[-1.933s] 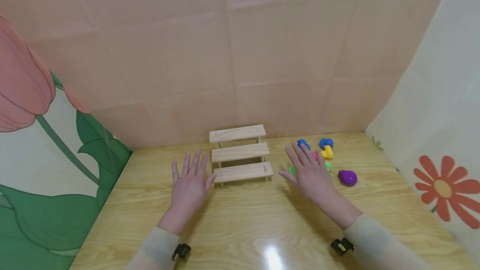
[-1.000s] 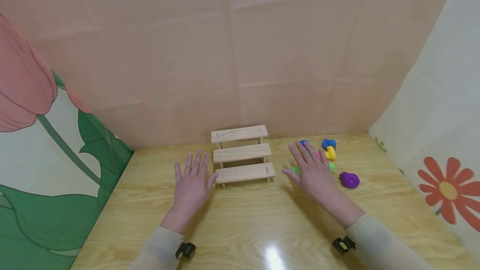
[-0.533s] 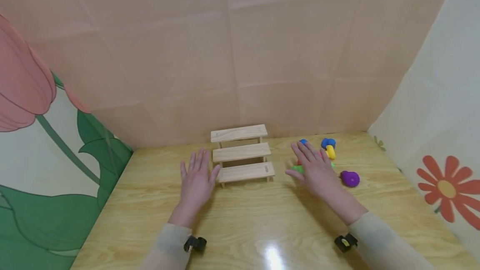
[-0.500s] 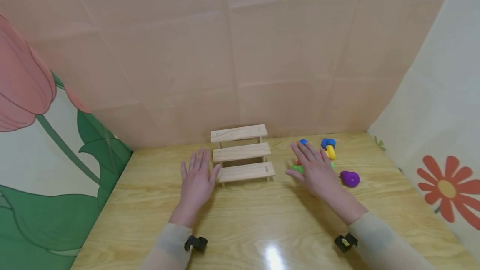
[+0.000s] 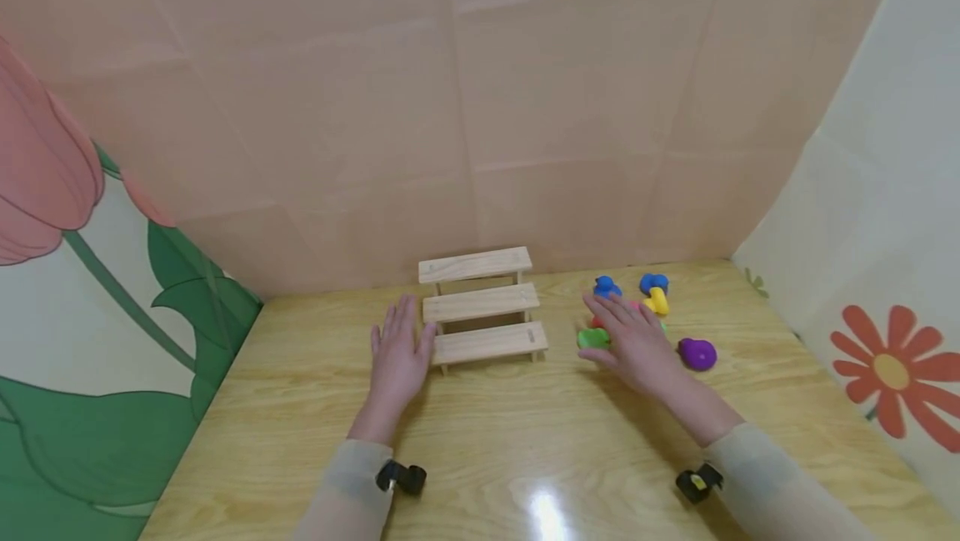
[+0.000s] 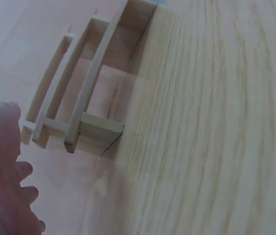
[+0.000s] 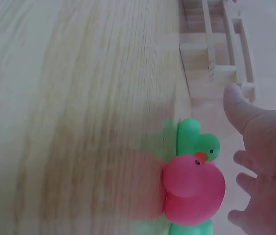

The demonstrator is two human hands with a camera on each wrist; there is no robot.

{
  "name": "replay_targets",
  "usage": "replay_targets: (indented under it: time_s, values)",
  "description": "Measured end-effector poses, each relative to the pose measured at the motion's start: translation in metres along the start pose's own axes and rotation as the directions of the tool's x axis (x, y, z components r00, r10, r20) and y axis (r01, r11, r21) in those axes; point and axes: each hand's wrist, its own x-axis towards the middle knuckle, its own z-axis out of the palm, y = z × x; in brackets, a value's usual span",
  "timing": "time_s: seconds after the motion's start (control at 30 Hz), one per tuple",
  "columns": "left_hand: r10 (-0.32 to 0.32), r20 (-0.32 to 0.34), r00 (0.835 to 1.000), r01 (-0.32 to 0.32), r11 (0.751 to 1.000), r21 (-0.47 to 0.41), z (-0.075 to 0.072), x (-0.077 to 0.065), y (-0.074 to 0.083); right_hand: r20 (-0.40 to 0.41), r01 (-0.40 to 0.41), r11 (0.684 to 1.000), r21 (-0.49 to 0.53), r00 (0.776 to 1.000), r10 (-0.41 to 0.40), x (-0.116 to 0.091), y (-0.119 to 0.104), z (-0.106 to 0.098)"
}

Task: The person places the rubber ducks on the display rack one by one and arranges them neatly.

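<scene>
My left hand (image 5: 397,362) hovers at the left end of a pale wooden three-step rack (image 5: 483,303), fingers extended and thumb near the lowest step. In the left wrist view the rack (image 6: 86,88) stands beyond the fingertips, and nothing is in the hand. My right hand (image 5: 637,349), fingers outstretched and holding nothing, is over a group of small rubber ducks. Around it show a green duck (image 5: 592,338), a blue duck (image 5: 606,286) and a yellow duck (image 5: 657,301). From the right wrist, a pink duck (image 7: 194,191) appears below the palm, beside another green duck (image 7: 196,139).
A purple duck (image 5: 698,354) lies apart, right of the right hand, and a second blue duck (image 5: 654,283) sits at the back. The wood-grain table (image 5: 480,441) meets a pinkish back wall (image 5: 465,107). Flower-printed sheets flank both sides.
My left hand has shifted right toward the rack, its fingers drawing closer together. My right hand has moved slightly right and lower, uncovering more of the blue and green ducks.
</scene>
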Motion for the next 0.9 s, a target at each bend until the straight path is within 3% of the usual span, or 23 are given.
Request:
replay_targets:
  time_s: [0.2,0.47,0.73,0.9]
  values:
    - [-0.03,-0.004,1.0,0.03,0.996,-0.089,0.004,0.005,-0.004,0.018,0.022,0.999,0.032,1.0,-0.023,-0.002,0.003,-0.003]
    - [-0.071,-0.013,0.997,0.066,0.972,-0.227,0.015,0.008,-0.007,0.029,0.03,0.995,0.094,0.999,-0.033,-0.003,0.01,0.002]
    - [-0.138,0.032,0.99,0.14,0.922,-0.361,0.024,0.01,-0.008,0.056,0.024,0.992,0.125,0.998,-0.031,-0.003,0.015,0.006]
    - [-0.136,0.06,0.989,0.149,0.899,-0.411,0.028,0.012,-0.009,0.055,0.026,0.992,0.119,0.998,-0.033,-0.004,0.016,0.007]
